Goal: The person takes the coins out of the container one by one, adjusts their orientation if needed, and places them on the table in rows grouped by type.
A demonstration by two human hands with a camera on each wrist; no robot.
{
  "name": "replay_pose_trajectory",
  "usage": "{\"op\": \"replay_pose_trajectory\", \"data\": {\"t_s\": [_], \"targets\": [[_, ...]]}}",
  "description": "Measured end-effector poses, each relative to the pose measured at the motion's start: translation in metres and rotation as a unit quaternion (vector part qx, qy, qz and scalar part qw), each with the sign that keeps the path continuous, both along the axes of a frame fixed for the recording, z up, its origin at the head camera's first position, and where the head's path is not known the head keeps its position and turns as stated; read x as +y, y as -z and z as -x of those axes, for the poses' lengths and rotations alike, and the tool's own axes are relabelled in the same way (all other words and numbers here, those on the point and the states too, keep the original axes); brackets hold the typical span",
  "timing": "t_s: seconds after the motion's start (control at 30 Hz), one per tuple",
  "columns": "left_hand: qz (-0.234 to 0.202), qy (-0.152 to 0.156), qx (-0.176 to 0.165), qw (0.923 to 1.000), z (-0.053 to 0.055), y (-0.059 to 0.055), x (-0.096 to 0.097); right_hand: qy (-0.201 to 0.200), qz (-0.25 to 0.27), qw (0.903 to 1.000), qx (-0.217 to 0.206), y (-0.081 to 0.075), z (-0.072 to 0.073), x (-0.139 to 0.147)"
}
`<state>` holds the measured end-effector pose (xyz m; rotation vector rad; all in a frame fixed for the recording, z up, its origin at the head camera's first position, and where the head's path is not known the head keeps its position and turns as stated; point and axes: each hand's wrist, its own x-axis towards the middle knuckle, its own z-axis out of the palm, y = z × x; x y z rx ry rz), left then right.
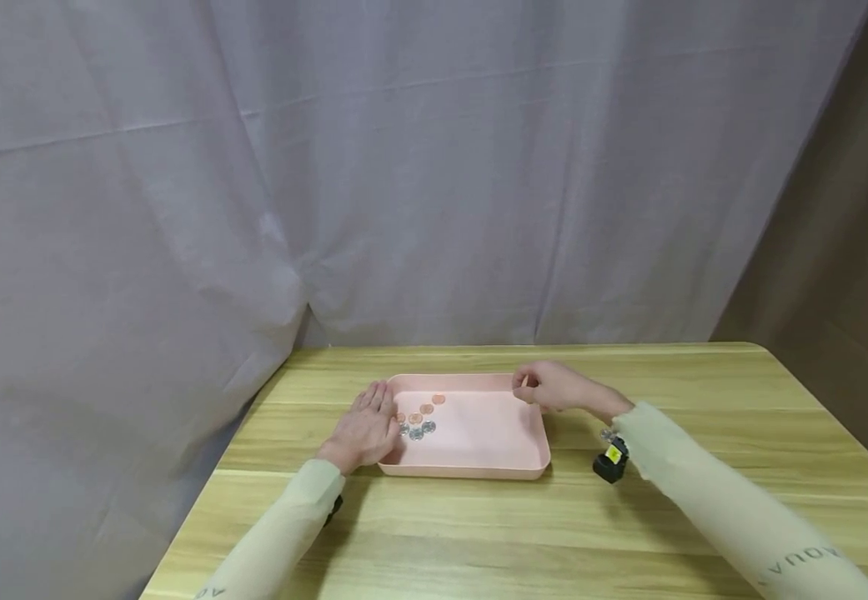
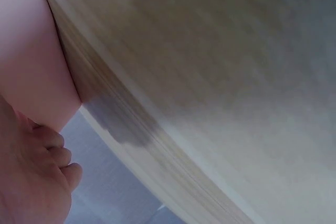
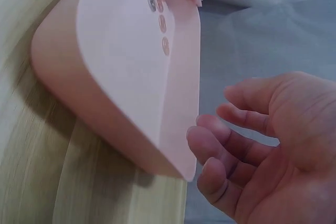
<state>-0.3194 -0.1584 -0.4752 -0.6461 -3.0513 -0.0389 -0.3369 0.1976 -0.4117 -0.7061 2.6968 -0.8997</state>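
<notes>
A shallow pink tray (image 1: 471, 429) sits on the wooden table. Round coins, some copper-coloured (image 1: 427, 409) and some silver-coloured (image 1: 416, 434), lie grouped at its left end; the right wrist view shows the coins (image 3: 162, 23) too. My left hand (image 1: 364, 427) rests along the tray's left rim, fingers extended towards the back and covering part of that side. At the back right corner of the tray hovers my right hand (image 1: 554, 387). In the right wrist view, this hand (image 3: 273, 150) has loosely bent fingers, thumb apart from them, and nothing between.
The wooden table (image 1: 434, 533) reaches back to a grey curtain (image 1: 434, 208) behind the tray. A black wrist device (image 1: 610, 463) is strapped at the right wrist, beside the tray's right end. Table edges run along the left and right.
</notes>
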Motion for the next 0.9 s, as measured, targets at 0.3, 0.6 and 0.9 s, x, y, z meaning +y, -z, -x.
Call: {"op": "replay_pose_trajectory", "data": {"t_s": [0.3,0.6,0.9], "targets": [[-0.005,0.011,0.010,0.9999,-0.001,0.001,0.001,0.006,0.004,0.9993,-0.037,0.005,0.007,-0.032],[-0.004,0.008,0.012,0.9999,-0.002,0.000,-0.001,0.002,0.012,0.9989,-0.045,0.018,0.017,-0.067],[0.005,0.010,0.013,0.9999,0.000,-0.001,0.003,0.004,0.008,0.9992,-0.040,0.028,0.025,-0.091]]}}
